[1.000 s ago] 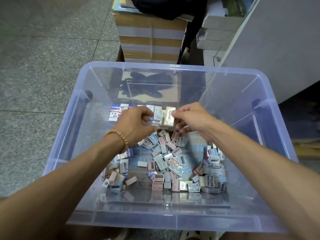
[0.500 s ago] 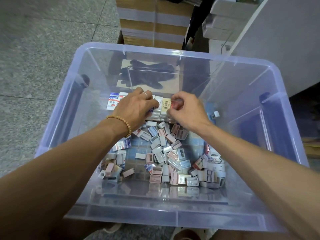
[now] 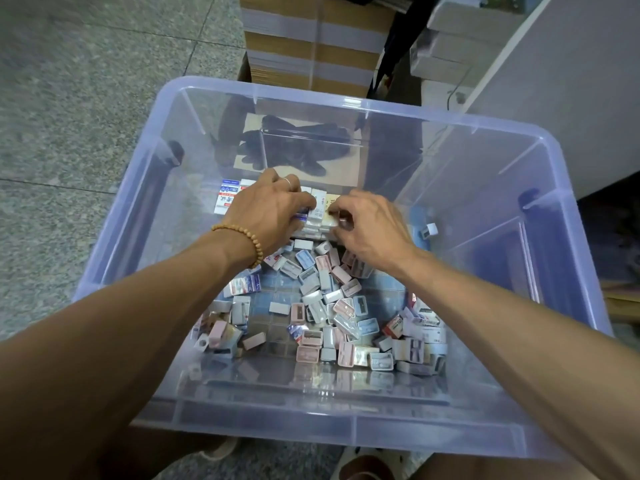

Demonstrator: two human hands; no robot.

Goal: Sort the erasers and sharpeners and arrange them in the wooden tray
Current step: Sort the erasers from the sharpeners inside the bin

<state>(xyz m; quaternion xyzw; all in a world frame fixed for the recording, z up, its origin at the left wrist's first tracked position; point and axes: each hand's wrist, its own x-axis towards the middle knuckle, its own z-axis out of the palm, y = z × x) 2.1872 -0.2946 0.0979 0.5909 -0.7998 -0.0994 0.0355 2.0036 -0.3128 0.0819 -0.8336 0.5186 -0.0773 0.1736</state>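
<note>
**Both hands on the eraser row, far end of the bin**

Left hand (image 3: 273, 213) lies curled over the row of boxed erasers (image 3: 320, 211), fingertips on their tops; can't tell whether it actually grips one. Right hand (image 3: 370, 226) pinches the row's right end. Loose sharpeners and erasers (image 3: 332, 306) lie heaped just behind the wrists on the clear plastic bin (image 3: 311, 414) floor. One stray sharpener (image 3: 429, 231) sits right of the right hand.

Erasers (image 3: 318, 211) rowed at bin's far end; sharpeners (image 3: 332, 306) heaped loose.
</note>
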